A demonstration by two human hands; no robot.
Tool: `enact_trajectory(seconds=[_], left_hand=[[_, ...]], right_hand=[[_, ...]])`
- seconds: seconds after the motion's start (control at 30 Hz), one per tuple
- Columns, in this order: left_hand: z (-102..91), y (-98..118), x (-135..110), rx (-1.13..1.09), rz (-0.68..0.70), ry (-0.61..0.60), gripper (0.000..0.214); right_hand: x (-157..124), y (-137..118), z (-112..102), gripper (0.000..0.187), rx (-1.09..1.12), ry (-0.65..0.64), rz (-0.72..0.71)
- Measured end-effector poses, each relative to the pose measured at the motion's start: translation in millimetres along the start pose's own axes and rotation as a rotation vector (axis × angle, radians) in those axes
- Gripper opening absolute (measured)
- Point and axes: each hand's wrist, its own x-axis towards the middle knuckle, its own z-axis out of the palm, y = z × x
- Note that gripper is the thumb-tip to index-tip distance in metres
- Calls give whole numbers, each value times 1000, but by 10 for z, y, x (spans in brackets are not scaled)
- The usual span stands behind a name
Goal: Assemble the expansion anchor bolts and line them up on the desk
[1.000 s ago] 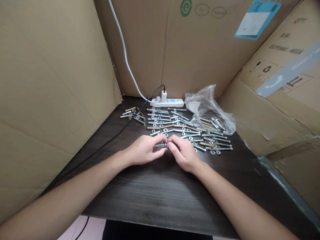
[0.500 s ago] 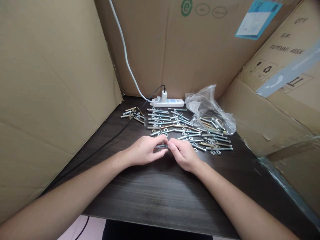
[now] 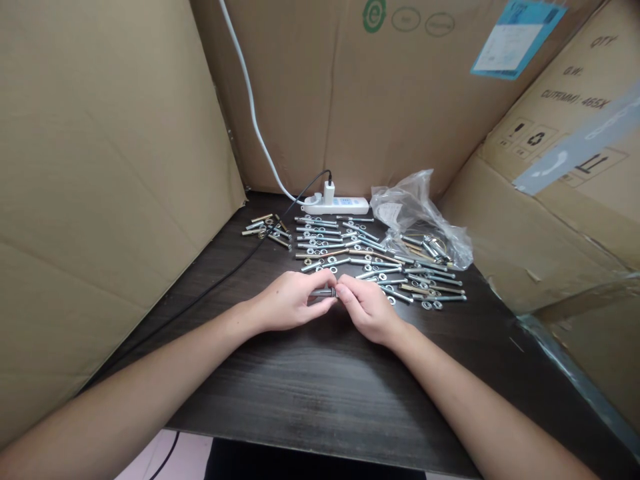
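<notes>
My left hand (image 3: 297, 300) is closed around a grey metal expansion bolt (image 3: 321, 293), which lies sideways between thumb and fingers. Rings, like a washer or nut, show at the bolt's right end. There my right hand (image 3: 367, 305) pinches with thumb and forefinger; the fingertips hide what they grip, apparently the bolt's end. Just beyond both hands, rows of silver and brass-coloured bolts (image 3: 320, 241) lie on the dark table (image 3: 300, 387), with loose washers (image 3: 391, 301) and nuts among them.
A small pile of sleeves and bolts (image 3: 277, 240) lies at the left. Behind the rows stand a white power strip (image 3: 345, 206) and a clear plastic bag (image 3: 415, 200) with more hardware beside it. A black cable (image 3: 215, 280) crosses the left side. Cardboard (image 3: 285, 100) walls three sides.
</notes>
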Motion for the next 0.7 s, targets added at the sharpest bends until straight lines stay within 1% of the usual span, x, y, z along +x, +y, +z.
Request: enact_trajectory(seconds=[0.13,0.27,0.33,0.53,0.7], left_hand=[[-2,-1,-1,15,7,-1,17],[-9,-5,1,36,-8,18,17],[-9,-5,2,36,-11,19,17],[1,-6,6,29,-8,20,17],[-5,-5,4,33,-6,-9,17]], right_hand=[[0,-2,5,34,-1,5,20],[-4,-31,-12,23,-9,25,9],[-6,-39,-18,20,-7,20,6],[0,-15,-1,26,-10,5,-10],[0,5,12,37,-9,-6,10]])
